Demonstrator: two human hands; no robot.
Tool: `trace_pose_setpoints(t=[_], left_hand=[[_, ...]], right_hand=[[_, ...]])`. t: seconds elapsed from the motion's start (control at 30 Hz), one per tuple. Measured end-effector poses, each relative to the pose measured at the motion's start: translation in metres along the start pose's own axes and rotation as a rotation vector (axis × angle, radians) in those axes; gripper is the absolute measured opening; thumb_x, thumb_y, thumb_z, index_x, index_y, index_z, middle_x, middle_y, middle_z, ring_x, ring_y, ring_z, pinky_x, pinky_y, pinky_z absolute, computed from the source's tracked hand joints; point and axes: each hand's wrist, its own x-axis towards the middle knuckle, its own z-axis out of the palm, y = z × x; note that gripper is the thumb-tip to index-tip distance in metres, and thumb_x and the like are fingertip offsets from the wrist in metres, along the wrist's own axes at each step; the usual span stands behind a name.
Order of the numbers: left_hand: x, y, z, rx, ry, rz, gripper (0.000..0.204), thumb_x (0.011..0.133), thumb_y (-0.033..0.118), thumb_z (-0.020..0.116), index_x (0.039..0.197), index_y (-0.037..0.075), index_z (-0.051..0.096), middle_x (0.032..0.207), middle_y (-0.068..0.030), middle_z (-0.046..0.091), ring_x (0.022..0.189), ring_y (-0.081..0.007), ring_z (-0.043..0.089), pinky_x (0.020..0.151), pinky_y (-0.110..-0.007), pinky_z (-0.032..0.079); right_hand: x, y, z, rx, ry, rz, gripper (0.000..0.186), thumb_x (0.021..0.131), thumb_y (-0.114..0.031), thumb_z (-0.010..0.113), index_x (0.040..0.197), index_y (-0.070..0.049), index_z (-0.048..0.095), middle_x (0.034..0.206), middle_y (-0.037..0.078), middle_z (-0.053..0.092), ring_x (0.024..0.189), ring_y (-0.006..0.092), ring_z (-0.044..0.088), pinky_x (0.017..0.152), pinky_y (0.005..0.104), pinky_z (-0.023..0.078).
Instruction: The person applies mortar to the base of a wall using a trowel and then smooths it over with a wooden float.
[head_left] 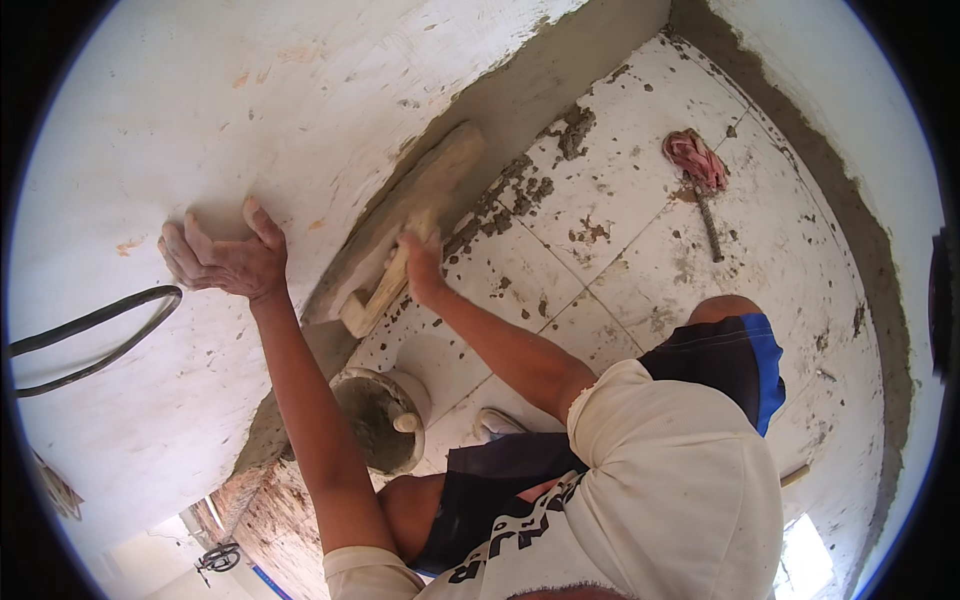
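My right hand (424,268) is closed round the handle of a long plasterer's float (440,175). The float lies lengthwise against a band of grey mortar (575,70) along the foot of the white wall (330,110). To the left, my left hand (228,260) leans on the wall above the band, its fingers apart and bent, holding nothing. Just below the float a round bucket (414,383) stands on the floor, partly behind my left forearm. Grey mortar (375,415) coats its inside, and something with a pale rounded end rests in it.
Mortar crumbs (520,190) litter the tiled floor (620,290) beside the wall. Farther right lie a crumpled pink cloth (696,160) and a short rod (709,225). A second grey band (885,300) edges the right wall. Black cable (100,320) loops at the left.
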Motion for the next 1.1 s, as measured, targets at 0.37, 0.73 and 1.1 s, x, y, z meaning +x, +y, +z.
trace_pose_setpoints(t=[0.37,0.73,1.1], left_hand=[[0.005,0.006,-0.002,-0.049,0.017,0.013,0.062,0.095,0.049,0.056,0.132,0.001,0.044,0.133,-0.0166,0.043,0.125,-0.0372,0.041,0.101,-0.051,0.035],[0.004,0.009,0.001,-0.021,0.018,0.013,0.066,0.096,0.051,0.056,0.132,-0.002,0.043,0.134,-0.0196,0.041,0.127,-0.0379,0.039,0.103,-0.052,0.035],[0.004,0.010,-0.003,0.031,-0.026,0.027,0.071,0.097,0.053,0.053,0.136,-0.004,0.038,0.138,-0.0206,0.036,0.131,-0.0395,0.034,0.106,-0.054,0.033]], right_hand=[[0.048,-0.114,-0.037,0.018,0.036,-0.181,0.026,0.088,-0.012,0.061,0.109,-0.008,0.048,0.080,0.006,0.052,0.062,0.0170,0.055,0.053,0.0352,0.051],[0.139,-0.242,-0.073,-0.206,0.037,-0.214,0.025,0.089,-0.023,0.062,0.103,-0.005,0.052,0.073,0.009,0.053,0.058,0.0209,0.056,0.054,0.0369,0.052],[0.047,-0.131,0.016,-0.223,0.021,-0.259,0.034,0.086,-0.012,0.065,0.111,-0.004,0.044,0.079,0.009,0.055,0.061,0.0181,0.058,0.050,0.0338,0.054]])
